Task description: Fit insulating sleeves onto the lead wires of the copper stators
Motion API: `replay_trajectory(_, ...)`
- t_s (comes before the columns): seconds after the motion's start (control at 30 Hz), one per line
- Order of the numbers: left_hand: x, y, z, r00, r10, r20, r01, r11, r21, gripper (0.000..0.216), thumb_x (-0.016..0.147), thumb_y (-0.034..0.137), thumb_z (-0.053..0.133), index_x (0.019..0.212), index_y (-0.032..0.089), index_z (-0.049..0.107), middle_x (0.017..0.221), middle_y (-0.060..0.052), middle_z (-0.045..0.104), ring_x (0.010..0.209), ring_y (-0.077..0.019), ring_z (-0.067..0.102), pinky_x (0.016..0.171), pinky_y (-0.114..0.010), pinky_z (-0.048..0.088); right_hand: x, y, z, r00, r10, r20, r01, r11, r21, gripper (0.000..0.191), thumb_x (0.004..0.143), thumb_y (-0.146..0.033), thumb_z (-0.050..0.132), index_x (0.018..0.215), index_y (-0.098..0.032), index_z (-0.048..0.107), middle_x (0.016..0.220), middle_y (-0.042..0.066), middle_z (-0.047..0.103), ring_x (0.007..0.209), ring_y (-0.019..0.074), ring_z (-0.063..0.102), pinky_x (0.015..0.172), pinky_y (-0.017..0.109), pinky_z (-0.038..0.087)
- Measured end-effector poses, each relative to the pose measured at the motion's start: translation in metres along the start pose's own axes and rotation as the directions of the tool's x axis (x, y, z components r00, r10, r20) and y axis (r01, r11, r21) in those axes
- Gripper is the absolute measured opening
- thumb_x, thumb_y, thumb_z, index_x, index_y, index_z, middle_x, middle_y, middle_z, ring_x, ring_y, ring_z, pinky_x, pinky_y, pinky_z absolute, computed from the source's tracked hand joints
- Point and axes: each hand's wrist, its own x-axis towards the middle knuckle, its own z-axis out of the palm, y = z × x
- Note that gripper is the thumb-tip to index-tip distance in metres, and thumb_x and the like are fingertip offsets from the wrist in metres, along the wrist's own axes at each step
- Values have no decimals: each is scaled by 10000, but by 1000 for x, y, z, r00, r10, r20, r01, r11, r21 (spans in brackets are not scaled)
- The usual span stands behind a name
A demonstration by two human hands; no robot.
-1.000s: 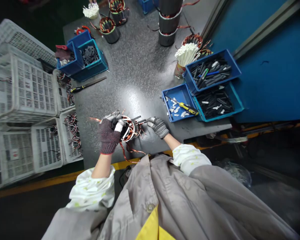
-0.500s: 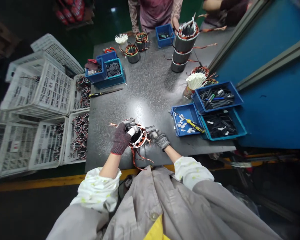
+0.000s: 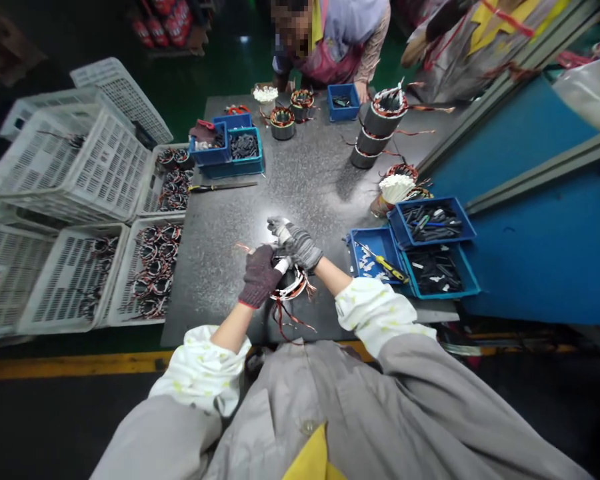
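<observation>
A wire-wound motor stator [image 3: 296, 291] rests on the table near its front edge, with white ties around its rim and copper-red leads trailing toward me. Wrapped against its left side is my left hand [image 3: 263, 272], in a dark maroon glove, with a white-covered thumb over the rim. My right hand [image 3: 299, 244], in a grey striped glove, reaches across the stator's far side, its fingers bent and close to the left hand. Whatever lies beneath those right fingers is hidden. Much of the stator's opening is covered by both hands.
Blue bins of dark strips [image 3: 435, 270] and a tray with a yellow screwdriver [image 3: 393, 268] stand at right. Stacked stators [image 3: 373, 143] are behind. A file [image 3: 223, 188] lies left. Crates of stators [image 3: 153, 267] flank the table. A co-worker [image 3: 340, 47] leans over the far edge.
My right hand has moved from the stator's right side to over its far top, beside the left. The dark strips near it are out of sight. The co-worker opposite now leans in.
</observation>
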Motion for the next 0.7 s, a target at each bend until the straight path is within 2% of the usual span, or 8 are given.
replay_trajectory(0.1, 1, 2, -5, 999, -31, 43, 28, 997, 65, 291, 831, 282, 705, 1095, 161, 728, 1155, -148, 776, 1158, -342, 707, 1067, -515, 538, -14, -15, -5, 992, -127, 15, 128, 986, -109, 381, 1050, -327, 508, 1351, -221, 715, 1359, 91, 738, 1264, 241, 673, 1158, 403, 503)
replay_trajectory(0.27, -26, 0, -45, 990, 126, 65, -114, 979, -169, 389, 960, 282, 584, 1329, 213, 684, 1348, -93, 749, 1228, -237, 695, 1085, -388, 543, -87, -17, -69, 965, -259, -33, 227, 897, -379, 372, 1075, -328, 439, 1121, -219, 792, 1115, 124, 777, 1077, 280, 696, 1024, 457, 549)
replay_trajectory(0.33, -39, 6, -61, 957, 161, 239, -131, 982, -137, 385, 975, 310, 594, 1344, 264, 691, 1305, -51, 776, 1171, -223, 726, 1029, -348, 560, -115, -21, -89, 932, -330, 151, 362, 819, -444, 350, 1064, -362, 487, 1091, -217, 804, 1086, 126, 777, 1037, 280, 687, 979, 456, 550)
replay_trajectory(0.4, -43, 15, -73, 879, 159, 449, -176, 984, -4, 379, 951, 341, 653, 1323, 297, 716, 1225, -33, 803, 1115, -250, 751, 964, -350, 571, -132, -30, -94, 869, -341, 358, 484, 734, -476, 337, 1051, -375, 537, 1182, -206, 798, 1181, 134, 776, 1082, 292, 670, 987, 467, 529)
replay_trajectory(0.47, -41, 22, -80, 842, 115, 527, -187, 979, 86, 387, 942, 358, 676, 1322, 298, 722, 1200, -35, 808, 1086, -266, 758, 903, -344, 567, -135, -41, -88, 828, -265, 495, 529, 663, -530, 347, 1050, -365, 563, 1261, -197, 781, 1300, 146, 754, 1141, 311, 646, 1004, 483, 490)
replay_trajectory(0.53, -39, 24, -85, 875, 79, 478, -137, 987, 88, 354, 974, 368, 640, 1306, 282, 729, 1217, -35, 803, 1086, -252, 752, 879, -325, 552, -129, -52, -77, 817, -130, 562, 513, 609, -605, 332, 1060, -350, 562, 1247, -202, 793, 1304, 147, 757, 1135, 319, 633, 984, 477, 452)
replay_trajectory(0.63, -45, 22, -85, 920, 79, 384, -136, 983, 125, 321, 1023, 431, 586, 1237, 271, 764, 1195, -46, 792, 1087, -243, 732, 884, -329, 524, -114, -67, -63, 809, 61, 585, 466, 542, -700, 331, 1076, -355, 542, 1192, -203, 813, 1149, 141, 791, 1066, 316, 632, 937, 444, 394)
replay_trajectory(0.7, -56, 24, -79, 913, 109, 392, -210, 951, 225, 358, 1024, 504, 589, 1201, 260, 782, 1174, -79, 771, 1069, -263, 719, 877, -357, 506, -107, -74, -58, 818, 142, 558, 426, 501, -753, 366, 1087, -376, 516, 1158, -179, 816, 1062, 148, 791, 997, 305, 633, 894, 419, 364)
